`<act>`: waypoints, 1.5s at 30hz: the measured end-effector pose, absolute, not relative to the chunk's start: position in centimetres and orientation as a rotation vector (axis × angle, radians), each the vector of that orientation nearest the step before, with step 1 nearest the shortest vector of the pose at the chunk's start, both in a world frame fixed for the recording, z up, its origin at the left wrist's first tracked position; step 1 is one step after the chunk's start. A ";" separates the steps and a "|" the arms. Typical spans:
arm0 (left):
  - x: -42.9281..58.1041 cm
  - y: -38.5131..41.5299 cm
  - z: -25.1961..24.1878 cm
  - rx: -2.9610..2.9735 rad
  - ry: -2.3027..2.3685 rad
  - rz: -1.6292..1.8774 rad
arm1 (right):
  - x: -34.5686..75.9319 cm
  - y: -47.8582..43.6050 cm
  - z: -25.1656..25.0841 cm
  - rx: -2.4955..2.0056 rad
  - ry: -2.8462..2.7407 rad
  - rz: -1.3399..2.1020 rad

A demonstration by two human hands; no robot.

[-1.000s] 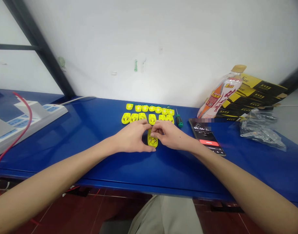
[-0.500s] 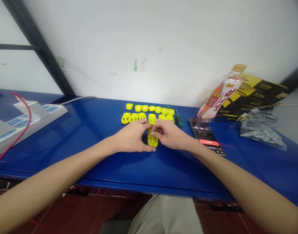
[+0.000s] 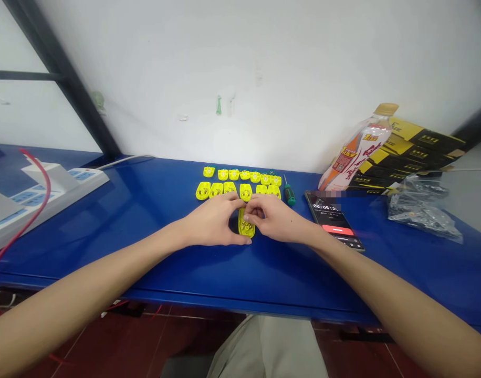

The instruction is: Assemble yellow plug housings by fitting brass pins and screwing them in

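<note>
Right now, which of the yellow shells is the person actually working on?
The lone yellow shell, held between the left hand and right hand, lying nearest the person; the others sit in two rows behind it.

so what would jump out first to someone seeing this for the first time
The bright yellow shell pinched between the left hand and right hand at the middle of the blue table draws the eye first. Just behind the hands lie two rows of matching yellow shells. To the right, a phone lies flat with a timer on its screen, beside a leaning drink bottle.
</note>
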State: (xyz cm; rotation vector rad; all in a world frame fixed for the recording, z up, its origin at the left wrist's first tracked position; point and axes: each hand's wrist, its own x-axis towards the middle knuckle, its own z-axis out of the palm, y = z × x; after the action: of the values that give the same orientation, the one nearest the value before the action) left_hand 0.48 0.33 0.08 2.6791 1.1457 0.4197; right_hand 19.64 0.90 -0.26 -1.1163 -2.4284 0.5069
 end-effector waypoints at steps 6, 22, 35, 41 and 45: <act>0.5 0.3 0.1 2.679 1.142 0.405 | 19.8 0.9 -0.2 -1.097 -2.407 0.480; 0.5 0.4 0.0 2.690 1.109 0.395 | 20.2 1.1 0.1 -1.071 -2.395 0.510; 0.4 0.3 0.3 2.679 1.138 0.374 | 20.7 1.3 0.8 -1.079 -2.428 0.330; 0.4 0.2 0.4 2.650 1.161 0.337 | 22.3 2.6 1.5 -1.561 -2.224 -0.144; 0.2 0.3 0.3 2.646 1.157 0.323 | 24.6 3.0 2.7 -1.864 -2.051 -0.299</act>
State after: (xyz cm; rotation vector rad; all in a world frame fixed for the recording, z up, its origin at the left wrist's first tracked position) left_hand 0.21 0.30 0.32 2.6461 1.1566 0.3230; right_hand 24.57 3.04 2.75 -1.8636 -2.0510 -0.2991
